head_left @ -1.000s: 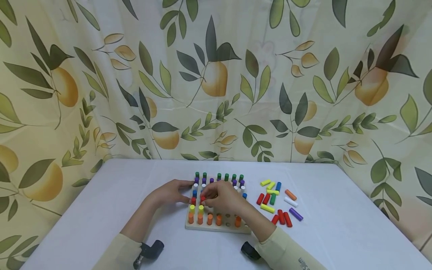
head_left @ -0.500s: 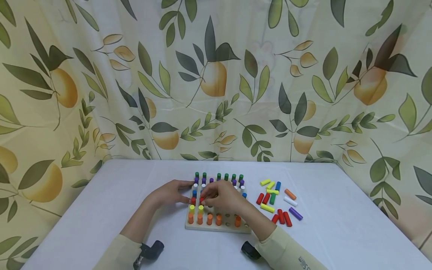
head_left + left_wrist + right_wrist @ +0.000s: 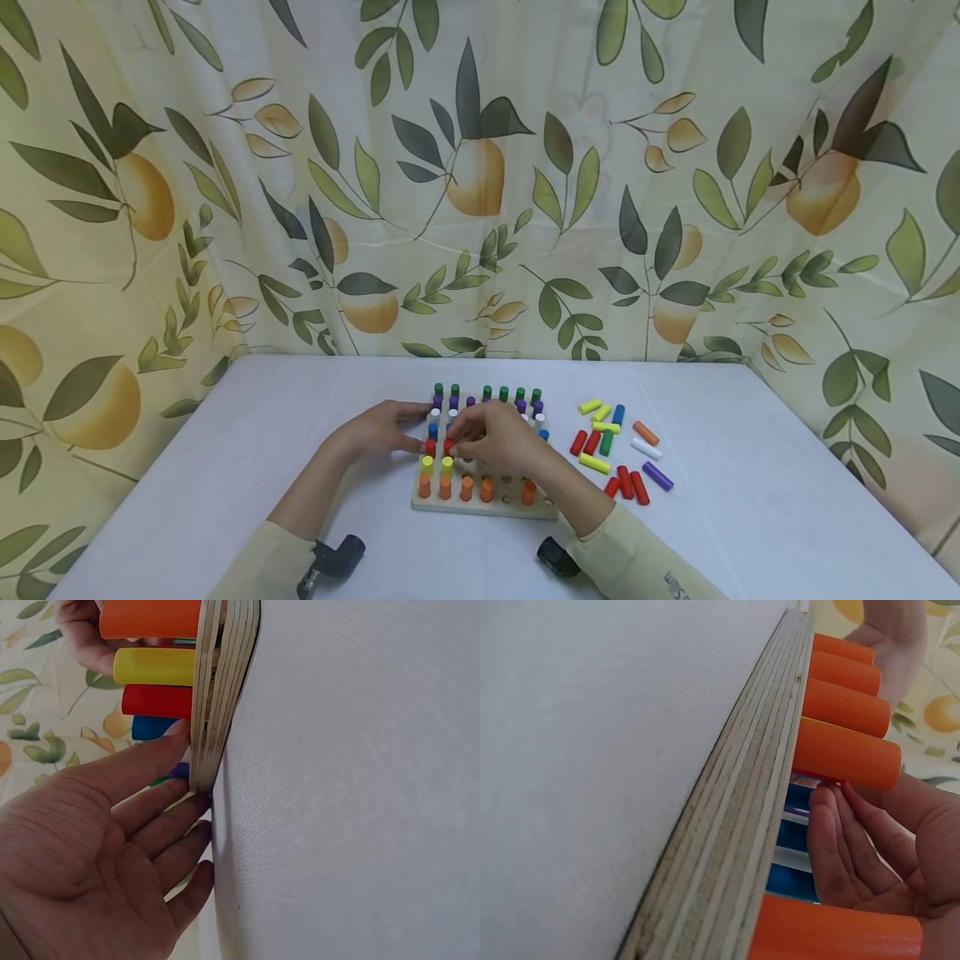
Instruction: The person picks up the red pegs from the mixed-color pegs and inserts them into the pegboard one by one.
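Observation:
A wooden peg board lies on the table, set with rows of coloured pegs. Along its left edge rests my left hand, its fairly straight fingers and thumb touching the board's side beside the pegs; the left wrist view shows this left hand from the palm side. My right hand reaches over the board and pinches a red peg standing in the second column from the left. Orange pegs partly cover those fingertips in the right wrist view. The right hand also hides the middle of the board.
Loose pegs lie to the right of the board: yellow pegs, red pegs, a purple peg, a white peg and others. A patterned curtain hangs behind the white table.
The red peg in my right fingers has shifted slightly left and now stands upright in line with its column. My left hand has stayed in place.

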The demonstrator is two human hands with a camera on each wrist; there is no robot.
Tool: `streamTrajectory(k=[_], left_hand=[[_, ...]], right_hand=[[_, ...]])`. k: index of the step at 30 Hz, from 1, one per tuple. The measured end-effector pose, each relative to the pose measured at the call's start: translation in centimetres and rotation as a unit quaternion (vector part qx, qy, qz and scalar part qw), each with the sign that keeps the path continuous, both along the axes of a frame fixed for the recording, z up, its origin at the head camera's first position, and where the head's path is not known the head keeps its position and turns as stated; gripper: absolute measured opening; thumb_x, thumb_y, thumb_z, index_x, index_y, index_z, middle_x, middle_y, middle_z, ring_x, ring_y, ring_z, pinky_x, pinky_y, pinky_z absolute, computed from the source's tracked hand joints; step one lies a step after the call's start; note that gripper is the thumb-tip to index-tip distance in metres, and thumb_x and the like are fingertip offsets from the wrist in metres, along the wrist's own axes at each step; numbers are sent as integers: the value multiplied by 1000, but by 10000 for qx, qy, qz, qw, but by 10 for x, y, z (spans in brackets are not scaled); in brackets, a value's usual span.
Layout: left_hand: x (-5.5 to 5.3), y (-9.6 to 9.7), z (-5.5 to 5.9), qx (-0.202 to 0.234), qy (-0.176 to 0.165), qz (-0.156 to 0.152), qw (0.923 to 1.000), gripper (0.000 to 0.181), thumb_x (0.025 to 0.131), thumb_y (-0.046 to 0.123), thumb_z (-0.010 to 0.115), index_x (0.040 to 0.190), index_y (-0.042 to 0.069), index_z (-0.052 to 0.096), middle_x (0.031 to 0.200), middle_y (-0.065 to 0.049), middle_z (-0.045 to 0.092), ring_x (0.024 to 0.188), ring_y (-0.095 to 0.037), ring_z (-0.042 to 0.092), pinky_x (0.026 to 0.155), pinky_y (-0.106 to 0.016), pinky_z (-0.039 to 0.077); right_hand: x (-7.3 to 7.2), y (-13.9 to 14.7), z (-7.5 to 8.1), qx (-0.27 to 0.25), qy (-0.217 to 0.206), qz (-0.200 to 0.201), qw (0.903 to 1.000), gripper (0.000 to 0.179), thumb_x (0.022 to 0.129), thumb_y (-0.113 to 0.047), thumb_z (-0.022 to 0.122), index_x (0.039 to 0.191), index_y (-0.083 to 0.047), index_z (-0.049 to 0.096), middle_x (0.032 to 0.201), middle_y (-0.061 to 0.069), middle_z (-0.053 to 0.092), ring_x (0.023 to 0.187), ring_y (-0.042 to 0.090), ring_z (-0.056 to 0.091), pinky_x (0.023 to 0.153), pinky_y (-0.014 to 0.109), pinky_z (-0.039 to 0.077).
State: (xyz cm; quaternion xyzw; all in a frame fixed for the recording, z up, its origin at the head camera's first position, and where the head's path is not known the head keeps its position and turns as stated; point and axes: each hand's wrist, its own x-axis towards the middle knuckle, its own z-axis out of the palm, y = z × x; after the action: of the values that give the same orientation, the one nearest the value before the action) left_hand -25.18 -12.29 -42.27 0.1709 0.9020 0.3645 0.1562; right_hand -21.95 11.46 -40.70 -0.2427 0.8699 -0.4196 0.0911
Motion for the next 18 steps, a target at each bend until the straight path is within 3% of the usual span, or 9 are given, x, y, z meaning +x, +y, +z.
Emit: streamTrajectory(k=[18], left_hand=[[2,1,2,-32,43,30,10000,67,87,17,84,149,12,58,153,-10,53,147,-37,38,115,-64,31]], right_hand=[[0,9,8,-94,-221,-57,9997,11,93,-8,78,103,-12,77,95,-6,72,86,19,64,78,34,57]])
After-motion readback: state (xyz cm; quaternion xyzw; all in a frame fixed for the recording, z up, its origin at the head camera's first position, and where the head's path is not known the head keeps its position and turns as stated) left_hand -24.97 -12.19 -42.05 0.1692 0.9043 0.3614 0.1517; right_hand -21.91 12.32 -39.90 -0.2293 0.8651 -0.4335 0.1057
